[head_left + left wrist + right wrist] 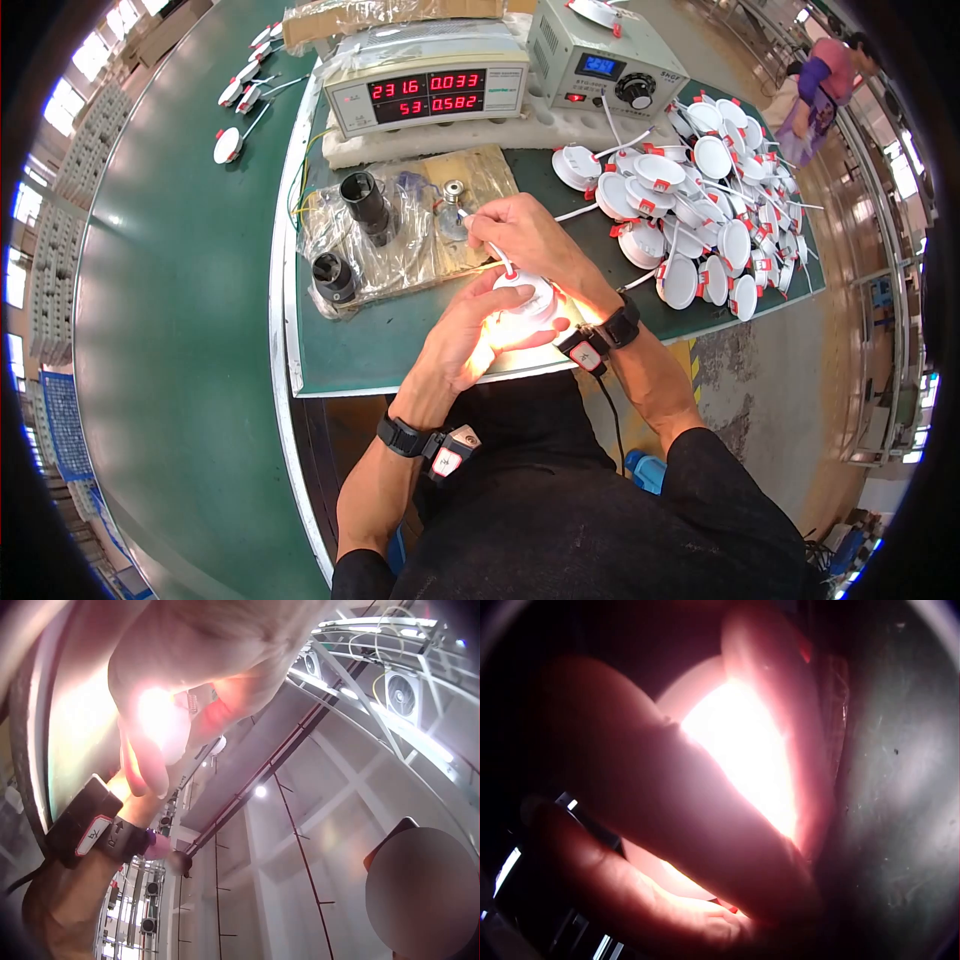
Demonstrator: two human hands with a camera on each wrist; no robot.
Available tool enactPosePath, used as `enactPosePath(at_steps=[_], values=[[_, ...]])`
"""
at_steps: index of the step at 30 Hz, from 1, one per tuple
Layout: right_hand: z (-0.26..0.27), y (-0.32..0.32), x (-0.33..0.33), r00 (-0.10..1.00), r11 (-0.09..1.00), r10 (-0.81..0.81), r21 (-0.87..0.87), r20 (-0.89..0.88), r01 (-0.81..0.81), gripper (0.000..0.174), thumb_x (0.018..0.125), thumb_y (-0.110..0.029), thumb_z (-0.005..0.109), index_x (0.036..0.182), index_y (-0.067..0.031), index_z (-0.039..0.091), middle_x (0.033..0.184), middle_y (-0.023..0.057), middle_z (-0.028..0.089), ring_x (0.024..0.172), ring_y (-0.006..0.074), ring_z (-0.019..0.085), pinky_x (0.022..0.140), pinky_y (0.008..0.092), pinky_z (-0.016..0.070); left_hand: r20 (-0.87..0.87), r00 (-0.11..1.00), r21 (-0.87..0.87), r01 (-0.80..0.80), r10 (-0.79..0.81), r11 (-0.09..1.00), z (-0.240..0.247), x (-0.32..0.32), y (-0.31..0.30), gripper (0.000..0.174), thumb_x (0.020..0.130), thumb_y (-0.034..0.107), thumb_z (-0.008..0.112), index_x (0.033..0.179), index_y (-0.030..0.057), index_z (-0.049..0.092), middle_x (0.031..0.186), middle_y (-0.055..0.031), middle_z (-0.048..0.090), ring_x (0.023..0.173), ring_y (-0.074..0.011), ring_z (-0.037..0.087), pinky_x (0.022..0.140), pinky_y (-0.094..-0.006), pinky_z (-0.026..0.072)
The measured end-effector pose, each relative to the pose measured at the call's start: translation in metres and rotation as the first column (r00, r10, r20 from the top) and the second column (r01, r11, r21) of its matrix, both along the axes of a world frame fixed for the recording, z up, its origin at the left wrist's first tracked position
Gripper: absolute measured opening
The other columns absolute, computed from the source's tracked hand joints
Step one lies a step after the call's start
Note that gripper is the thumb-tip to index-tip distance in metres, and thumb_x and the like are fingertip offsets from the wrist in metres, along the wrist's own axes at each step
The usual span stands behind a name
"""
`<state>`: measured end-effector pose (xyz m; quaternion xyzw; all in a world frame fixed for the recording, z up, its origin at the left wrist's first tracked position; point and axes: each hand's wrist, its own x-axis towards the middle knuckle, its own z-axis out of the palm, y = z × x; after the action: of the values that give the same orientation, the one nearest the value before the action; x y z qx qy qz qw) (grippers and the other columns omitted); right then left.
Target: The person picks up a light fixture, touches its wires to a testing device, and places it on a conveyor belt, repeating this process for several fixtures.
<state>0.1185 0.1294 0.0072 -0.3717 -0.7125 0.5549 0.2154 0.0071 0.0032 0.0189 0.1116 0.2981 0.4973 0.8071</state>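
A round white lamp (524, 298) glows in the left hand (466, 330), whose thumb lies over its rim with fingers beneath. Just above it the right hand (535, 245) pinches the lamp's white cable (500, 258), whose end is close to a metal-topped fixture (453, 192) on the plastic-wrapped board (410, 262). In the left wrist view the lit lamp (161, 720) glares between fingers. The right wrist view shows fingers (682, 795) across the bright lamp face (742, 750).
Two black cylinders (367, 205) stand on the board. Behind it are a power meter (430, 92) with red digits and a grey regulator box (605, 65). Many white lamps (712, 158) are heaped at the right; several more (228, 146) lie at the far left. A person (822, 90) is at the upper right.
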Motion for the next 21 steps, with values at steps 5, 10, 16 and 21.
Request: enactPosePath(at_steps=[5,10,16,21], values=[[0.0,-0.0002,-0.0003,1.0,1.0,-0.001,0.0,-0.008,0.001,0.027,0.091,-0.018,0.06,0.077,0.0042,0.067,0.058,-0.0007,0.052,0.054,0.0066,0.044,0.049,0.0284,0.0338,-0.004,1.0,-0.005,0.005,-0.005,1.0,-0.0007,0.0001,0.0002,0.031,0.096,0.007,0.062,0.125,-0.0018,0.054,0.123,-0.0189,0.064,0.114,-0.0402,0.066,0.096,-0.0475,0.0594],[0.0009,0.0002,0.0001,1.0,1.0,0.004,-0.012,-0.001,-0.004,0.026,0.091,-0.017,0.06,0.077,0.0043,0.067,0.059,-0.0009,0.052,0.054,0.0063,0.043,0.049,0.0286,0.0334,-0.02,1.0,0.003,0.015,-0.015,1.0,-0.0008,-0.0003,0.0004,0.032,0.096,0.007,0.062,0.126,-0.0017,0.054,0.123,-0.0182,0.064,0.113,-0.0394,0.067,0.096,-0.047,0.0592],[-0.0002,0.0009,-0.0003,1.0,1.0,0.0,0.006,0.012,0.0,0.027,0.091,-0.017,0.06,0.077,0.0043,0.067,0.058,-0.0007,0.052,0.054,0.0063,0.044,0.049,0.0286,0.0335,-0.017,1.0,0.001,0.011,-0.011,1.0,0.0006,0.0,0.0,0.034,0.095,0.007,0.064,0.127,-0.0011,0.054,0.123,-0.0171,0.064,0.112,-0.0389,0.067,0.095,-0.0454,0.0594],[0.0002,0.001,0.0006,1.0,1.0,0.01,0.01,0.007,-0.01,0.027,0.091,-0.018,0.06,0.077,0.0044,0.067,0.059,0.0001,0.053,0.054,0.0069,0.045,0.049,0.0286,0.0344,-0.057,0.998,0.04,0.015,-0.013,0.999,-0.0009,0.0018,-0.0009,0.035,0.095,0.005,0.064,0.128,-0.0003,0.054,0.123,-0.0165,0.064,0.109,-0.0388,0.069,0.092,-0.0437,0.0613]])
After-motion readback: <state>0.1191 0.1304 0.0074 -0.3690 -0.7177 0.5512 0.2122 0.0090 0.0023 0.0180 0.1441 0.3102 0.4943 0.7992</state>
